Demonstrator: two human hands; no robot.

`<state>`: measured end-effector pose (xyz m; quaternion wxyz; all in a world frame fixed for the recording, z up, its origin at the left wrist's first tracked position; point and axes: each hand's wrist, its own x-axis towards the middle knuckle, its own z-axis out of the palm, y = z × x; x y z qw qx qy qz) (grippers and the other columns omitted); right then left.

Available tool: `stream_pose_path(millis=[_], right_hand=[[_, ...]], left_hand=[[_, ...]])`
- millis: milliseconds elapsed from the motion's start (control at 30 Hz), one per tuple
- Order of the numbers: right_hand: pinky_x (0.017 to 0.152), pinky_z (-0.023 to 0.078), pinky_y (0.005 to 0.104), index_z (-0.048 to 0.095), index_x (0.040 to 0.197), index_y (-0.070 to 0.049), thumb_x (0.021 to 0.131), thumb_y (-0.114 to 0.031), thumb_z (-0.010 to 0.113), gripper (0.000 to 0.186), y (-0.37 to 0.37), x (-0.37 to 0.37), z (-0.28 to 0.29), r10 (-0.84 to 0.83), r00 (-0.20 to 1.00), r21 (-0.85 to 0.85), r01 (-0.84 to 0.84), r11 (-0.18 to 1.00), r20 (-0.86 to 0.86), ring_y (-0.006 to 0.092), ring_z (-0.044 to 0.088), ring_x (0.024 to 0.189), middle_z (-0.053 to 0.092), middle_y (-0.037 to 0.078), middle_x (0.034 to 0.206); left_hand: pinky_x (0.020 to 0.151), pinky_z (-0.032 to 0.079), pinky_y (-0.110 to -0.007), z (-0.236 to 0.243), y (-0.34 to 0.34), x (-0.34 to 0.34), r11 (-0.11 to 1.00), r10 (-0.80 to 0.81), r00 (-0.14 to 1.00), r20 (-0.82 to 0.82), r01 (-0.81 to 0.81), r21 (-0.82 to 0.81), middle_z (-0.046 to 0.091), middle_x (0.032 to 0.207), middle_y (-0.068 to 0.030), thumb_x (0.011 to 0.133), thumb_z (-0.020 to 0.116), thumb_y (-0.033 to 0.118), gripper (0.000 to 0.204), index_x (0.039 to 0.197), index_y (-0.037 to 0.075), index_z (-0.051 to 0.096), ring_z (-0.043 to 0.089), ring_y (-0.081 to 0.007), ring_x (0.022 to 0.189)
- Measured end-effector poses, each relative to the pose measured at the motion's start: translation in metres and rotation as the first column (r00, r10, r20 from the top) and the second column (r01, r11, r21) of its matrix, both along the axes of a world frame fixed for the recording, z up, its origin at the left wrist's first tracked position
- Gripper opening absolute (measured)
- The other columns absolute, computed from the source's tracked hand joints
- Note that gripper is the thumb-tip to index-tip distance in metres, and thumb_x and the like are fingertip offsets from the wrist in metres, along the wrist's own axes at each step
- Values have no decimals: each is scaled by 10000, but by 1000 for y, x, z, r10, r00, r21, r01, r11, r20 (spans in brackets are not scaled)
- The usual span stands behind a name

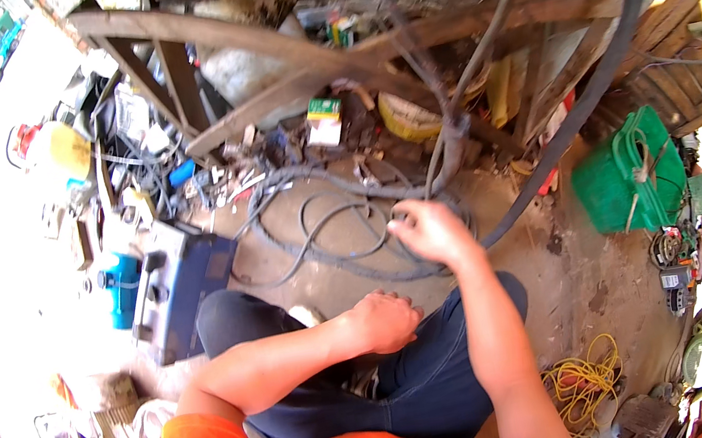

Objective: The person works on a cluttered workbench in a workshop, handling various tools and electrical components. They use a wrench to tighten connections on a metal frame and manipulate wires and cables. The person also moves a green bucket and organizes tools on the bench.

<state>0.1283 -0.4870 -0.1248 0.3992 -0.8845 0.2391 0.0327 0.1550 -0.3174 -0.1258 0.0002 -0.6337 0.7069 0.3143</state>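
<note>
Head view: right hand (pixel 429 232) is closing its grip on a dark cable (pixel 441 144) hanging above the dirt floor (pixel 556 277); left hand (pixel 384 320) is resting fisted, empty, on the knee.

left hand (pixel 386 320): grip contents hidden | right hand (pixel 429 232): fingertips unclear | hoses (pixel 589 86): tops cut off

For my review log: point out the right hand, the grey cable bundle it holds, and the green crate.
right hand (pixel 429 232), head view, back of hand.
grey cable bundle (pixel 454 135), head view, bound section.
green crate (pixel 611 192), head view, front wall.
</note>
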Motion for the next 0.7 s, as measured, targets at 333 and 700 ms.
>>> stream_pose_path(millis=[333, 700], right_hand=[[689, 487, 364, 629, 1049, -13, 783, -265, 675, 369, 8, 2, -9, 53, 996, -13, -52, 999, 69, 288, 635, 744, 644, 172, 782], [761, 492, 402, 625, 1052, -19, 823, -328, 615, 385, -11, -18, 31, 64, 989, -76, -54, 996, 135, 334, 637, 844, 665, 176, 886]], left_hand=[[797, 484, -416, 6, 14, -8, 996, -36, 999, -16, 37, 79, 639, 941, -135, 819, 613, 329, 330, 973, 37, 616, 617, -313, 930], [826, 466, -444, 40, -33, 37, 992, 117, 988, -102, -120, -24, 612, 1052, -208, 831, 600, 314, 434, 1161, 35, 561, 588, -372, 961]])
